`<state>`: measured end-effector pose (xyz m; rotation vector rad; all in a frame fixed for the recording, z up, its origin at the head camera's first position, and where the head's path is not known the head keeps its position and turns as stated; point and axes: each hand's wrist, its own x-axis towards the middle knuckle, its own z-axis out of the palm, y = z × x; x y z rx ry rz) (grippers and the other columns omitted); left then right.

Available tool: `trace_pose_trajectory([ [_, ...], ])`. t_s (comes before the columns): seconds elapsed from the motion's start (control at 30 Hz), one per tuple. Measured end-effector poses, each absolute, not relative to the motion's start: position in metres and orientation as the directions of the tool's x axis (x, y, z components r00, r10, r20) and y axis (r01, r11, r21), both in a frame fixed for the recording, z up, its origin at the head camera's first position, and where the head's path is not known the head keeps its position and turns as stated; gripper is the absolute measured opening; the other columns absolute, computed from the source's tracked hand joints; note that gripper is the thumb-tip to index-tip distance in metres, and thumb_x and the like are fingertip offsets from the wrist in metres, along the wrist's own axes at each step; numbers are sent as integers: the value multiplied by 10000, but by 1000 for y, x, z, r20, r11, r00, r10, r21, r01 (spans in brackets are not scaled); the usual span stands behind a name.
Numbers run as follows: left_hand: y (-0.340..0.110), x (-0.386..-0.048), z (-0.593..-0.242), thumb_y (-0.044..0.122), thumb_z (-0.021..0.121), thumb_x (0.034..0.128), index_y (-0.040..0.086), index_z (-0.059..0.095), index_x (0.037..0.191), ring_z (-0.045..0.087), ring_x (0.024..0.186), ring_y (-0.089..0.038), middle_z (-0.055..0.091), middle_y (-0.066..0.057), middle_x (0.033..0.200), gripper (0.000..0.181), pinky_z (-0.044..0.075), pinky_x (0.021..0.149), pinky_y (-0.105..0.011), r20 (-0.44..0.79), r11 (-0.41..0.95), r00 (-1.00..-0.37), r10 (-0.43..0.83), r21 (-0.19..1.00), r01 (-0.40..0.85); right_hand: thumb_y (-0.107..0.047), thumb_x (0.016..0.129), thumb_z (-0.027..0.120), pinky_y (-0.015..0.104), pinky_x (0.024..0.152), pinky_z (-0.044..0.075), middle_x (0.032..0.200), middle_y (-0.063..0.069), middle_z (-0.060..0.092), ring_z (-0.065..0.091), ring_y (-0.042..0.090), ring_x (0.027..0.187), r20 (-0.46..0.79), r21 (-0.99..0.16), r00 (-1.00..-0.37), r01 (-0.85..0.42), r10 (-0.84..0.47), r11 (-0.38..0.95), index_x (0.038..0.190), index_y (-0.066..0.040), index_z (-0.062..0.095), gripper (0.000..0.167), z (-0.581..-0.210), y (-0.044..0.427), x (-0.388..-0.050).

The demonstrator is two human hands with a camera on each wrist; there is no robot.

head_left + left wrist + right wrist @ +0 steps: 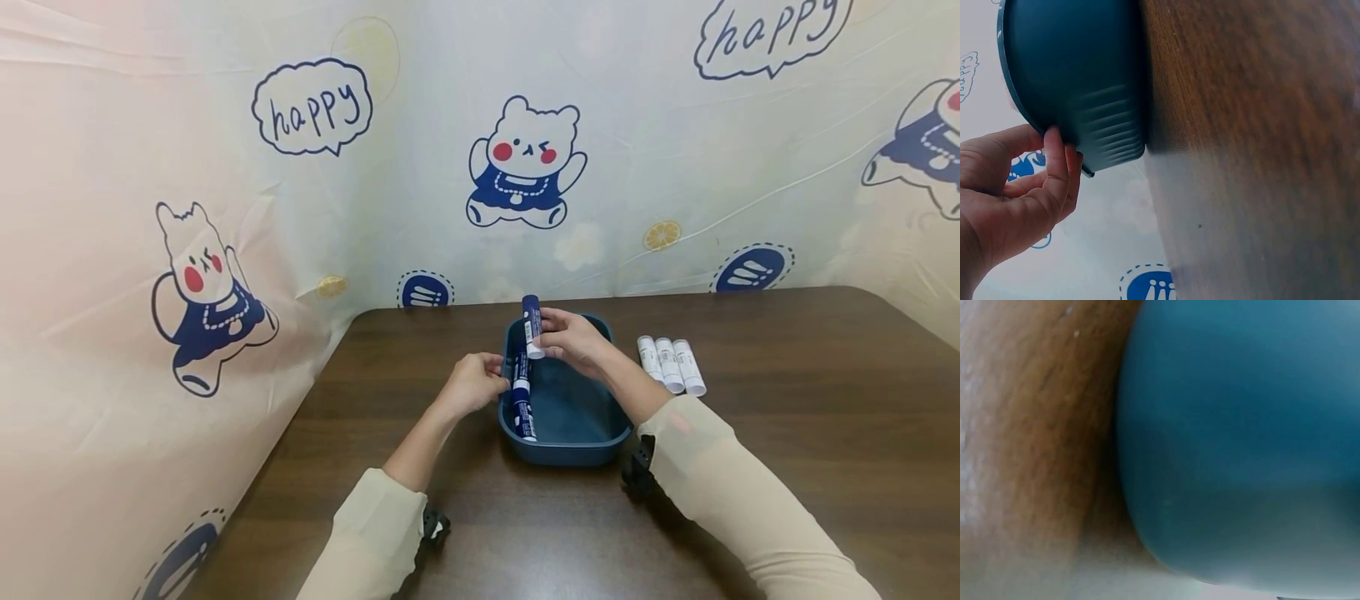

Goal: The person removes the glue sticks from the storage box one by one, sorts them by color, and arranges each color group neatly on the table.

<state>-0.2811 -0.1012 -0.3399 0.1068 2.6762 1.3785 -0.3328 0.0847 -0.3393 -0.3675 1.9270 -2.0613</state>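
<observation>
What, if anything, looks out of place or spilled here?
Nothing stands out: the bin sits upright on the table, the right grip holds a blue-and-white tube, and three white tubes lie side by side. I see no spill.

Soft, bright light over my tabletop [517, 537]
Pale glare spreads near me, a shadow lies under my right sleeve [750, 500]; my head view is fairly clear, my right wrist's view of the bin [1241, 431] badly blurred.
</observation>
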Motion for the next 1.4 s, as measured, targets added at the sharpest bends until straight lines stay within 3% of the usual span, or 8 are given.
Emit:
trace_pose_trajectory([
  [0.37, -101, -280, -339, 24, 610, 861, -51, 524, 1243, 596, 803, -229, 583, -145, 991, 399, 545, 703, -321, -75, 577, -989, 129, 817, 14, -1, 869, 586, 424, 1001, 367, 1343, 189, 372, 431, 335, 1155, 9, -1000, -903, -1, -429, -20, 1456, -80, 242, 685, -327, 84, -321],
  [0.6, -101, -280, -339, 13, 609, 857, -64, 519, 1246, 600, 794, -224, 584, -153, 1002, 407, 547, 688, -317, -58, 588, -989, 139, 808, 35, 24, 853, 569, 446, 1016, 339, 1382, 201, 325, 401, 338, 1179, 9, -999, -890, 13, -456, -45, 1454, -55, 231, 694, -314, 90, -314],
  [1.4, -101, -278, -341, 6, 617, 849, -72, 519, 1243, 600, 799, -216, 581, -146, 998, 414, 549, 669, -309, -38, 580, -991, 132, 813, 46, -20, 869, 566, 465, 1042, 288, 1444, 212, 232, 334, 362, 1208, -19, -999, -931, 1, -364, 49, 1466, -37, 169, 718, -302, 148, -269],
])
